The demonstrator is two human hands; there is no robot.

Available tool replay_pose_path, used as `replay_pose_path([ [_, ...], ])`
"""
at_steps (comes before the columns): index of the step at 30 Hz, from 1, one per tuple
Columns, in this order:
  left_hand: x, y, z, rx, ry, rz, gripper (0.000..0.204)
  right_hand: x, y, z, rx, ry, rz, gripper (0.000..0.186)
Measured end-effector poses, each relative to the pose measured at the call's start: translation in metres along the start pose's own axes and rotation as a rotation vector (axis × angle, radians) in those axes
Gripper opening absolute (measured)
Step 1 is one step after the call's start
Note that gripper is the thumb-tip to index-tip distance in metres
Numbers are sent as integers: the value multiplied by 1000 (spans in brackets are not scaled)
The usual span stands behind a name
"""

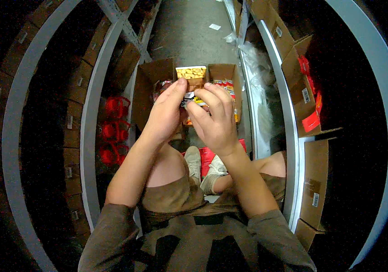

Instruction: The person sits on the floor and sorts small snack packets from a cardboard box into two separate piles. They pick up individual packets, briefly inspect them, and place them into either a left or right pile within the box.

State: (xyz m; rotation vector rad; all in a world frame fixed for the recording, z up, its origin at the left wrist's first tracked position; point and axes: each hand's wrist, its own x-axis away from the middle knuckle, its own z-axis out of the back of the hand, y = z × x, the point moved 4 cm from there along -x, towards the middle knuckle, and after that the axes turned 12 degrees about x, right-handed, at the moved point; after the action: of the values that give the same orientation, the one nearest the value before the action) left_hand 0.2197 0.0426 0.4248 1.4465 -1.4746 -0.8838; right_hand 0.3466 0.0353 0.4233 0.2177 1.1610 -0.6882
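My left hand [167, 110] and my right hand [216, 116] come together in front of me over the cardboard boxes. Between their fingertips is a small shiny packet [188, 96] in white, black and yellow, partly hidden by the fingers. Both hands are closed on it, the right with its fingers bent. Just beyond them stands a panel with a yellow print of small pieces [191, 72], close to the left fingertips. To the left, an open cardboard box [155, 72] holds dark reddish wrapped items. Another open box [222, 70] on the right contains several colourful packets.
Metal shelving uprights [95, 113] line both sides of a concrete aisle [189, 31]. Red net-like items [114, 129] sit on the left shelf. Cartons [314, 181] and red packets [311, 121] are on the right. Clear plastic wrap [257, 86] lies along the right shelf. Red material [207, 158] lies by my shoes.
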Motion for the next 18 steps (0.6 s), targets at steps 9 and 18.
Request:
replay_pose_path([
  [9,8,-2,-6,-97,-223,112,36,-5,41,0,-870,-163,-940,26],
  [18,1,-6,-10,-125,-148,175,33,7,60,-6,-1044,35,-1154,20],
])
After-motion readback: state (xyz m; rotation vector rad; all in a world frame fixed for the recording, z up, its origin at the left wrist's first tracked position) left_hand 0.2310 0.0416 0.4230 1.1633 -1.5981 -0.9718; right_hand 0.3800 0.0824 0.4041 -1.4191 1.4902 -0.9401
